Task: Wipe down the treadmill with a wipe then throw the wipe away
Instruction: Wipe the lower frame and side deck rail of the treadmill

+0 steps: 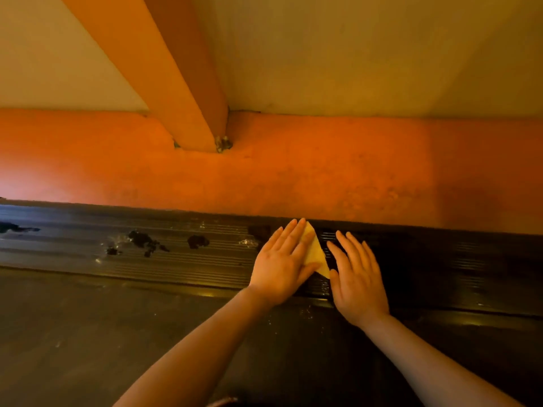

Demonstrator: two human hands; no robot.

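A pale folded wipe (316,254) lies on the treadmill's black ribbed side rail (182,259). My left hand (283,264) presses flat on the wipe with straight fingers, covering most of it; only a triangular corner shows. My right hand (357,274) rests flat on the rail just right of the wipe, fingers straight, holding nothing. The dark running belt (88,333) lies below the rail, under both forearms. Several dark smudges (144,242) and pale specks mark the rail to the left of my hands.
An orange floor band (264,177) runs along the far side of the rail. An orange upright post (188,92) rises from it at upper left centre. Tan floor lies beyond.
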